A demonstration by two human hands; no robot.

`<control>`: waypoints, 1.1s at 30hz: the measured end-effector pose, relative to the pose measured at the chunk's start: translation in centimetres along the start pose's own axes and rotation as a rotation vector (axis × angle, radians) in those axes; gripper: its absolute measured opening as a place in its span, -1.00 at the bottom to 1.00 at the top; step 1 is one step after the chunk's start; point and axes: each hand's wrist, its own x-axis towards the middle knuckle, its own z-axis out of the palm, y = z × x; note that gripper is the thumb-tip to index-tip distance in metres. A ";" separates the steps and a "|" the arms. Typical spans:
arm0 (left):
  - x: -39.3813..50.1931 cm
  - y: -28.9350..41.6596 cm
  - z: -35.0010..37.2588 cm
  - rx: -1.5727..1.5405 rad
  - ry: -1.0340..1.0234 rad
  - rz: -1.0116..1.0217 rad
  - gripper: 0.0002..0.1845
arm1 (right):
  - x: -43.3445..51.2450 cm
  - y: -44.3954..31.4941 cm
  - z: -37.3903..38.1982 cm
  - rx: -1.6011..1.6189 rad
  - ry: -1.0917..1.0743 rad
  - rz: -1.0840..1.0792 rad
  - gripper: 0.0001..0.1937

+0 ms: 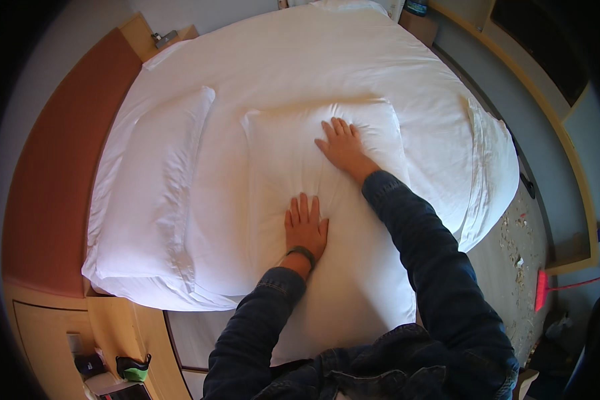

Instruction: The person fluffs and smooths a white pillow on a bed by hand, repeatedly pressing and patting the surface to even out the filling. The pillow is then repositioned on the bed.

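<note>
On a bed covered with a white sheet [300,60] lies a white pillow [280,160], flat in front of me and reaching over the near edge of the bed towards my body. My left hand [306,227], with a dark band at the wrist, rests palm down on its middle, fingers apart. Farther off and to the right, my right hand [342,147] presses palm down on the same pillow, its fingers spread. Neither hand grips anything. A second white pillow [150,190] lies at the left, by the brown headboard [62,175].
A wooden bedside cabinet [145,330] with a black and green item [133,369] stands at lower left. Debris lies on the floor [495,260] at right, near a red broom [541,291]. A wood-edged wall unit [572,150] curves along the right.
</note>
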 end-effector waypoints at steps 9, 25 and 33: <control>0.7 -0.2 0.6 -0.014 -0.022 -0.017 -0.36 | 5.2 2.3 2.7 0.021 -0.052 0.234 -0.36; -0.1 0.3 0.2 -0.192 0.118 -0.049 -0.39 | -2.7 -8.1 0.9 -0.041 0.107 -0.519 -0.41; 0.1 -0.2 0.5 -0.250 0.047 -0.076 -0.38 | 5.3 -10.9 7.3 -0.131 0.191 -0.533 -0.52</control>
